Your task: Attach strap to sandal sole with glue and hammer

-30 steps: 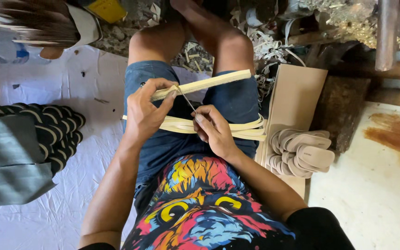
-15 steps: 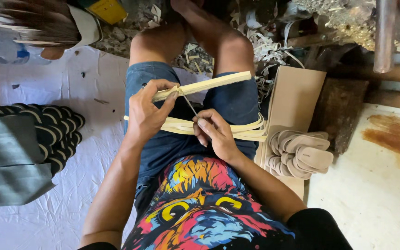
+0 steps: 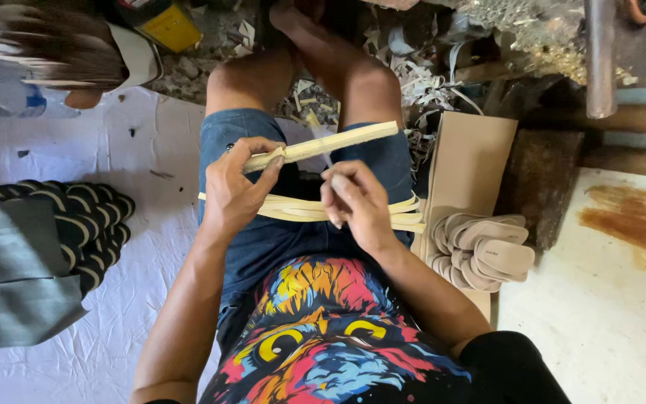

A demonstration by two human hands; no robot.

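Left hand closed around pale wooden strip, held above lap. Right hand curled shut near strip's middle, pinching small blade, barely visible. More pale strips lying across thighs.

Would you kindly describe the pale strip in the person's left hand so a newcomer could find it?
Start at the blue shorts. Above the lap, the left hand grips a pale strip. Unlike the curved strips across the thighs, it is straight and raised.
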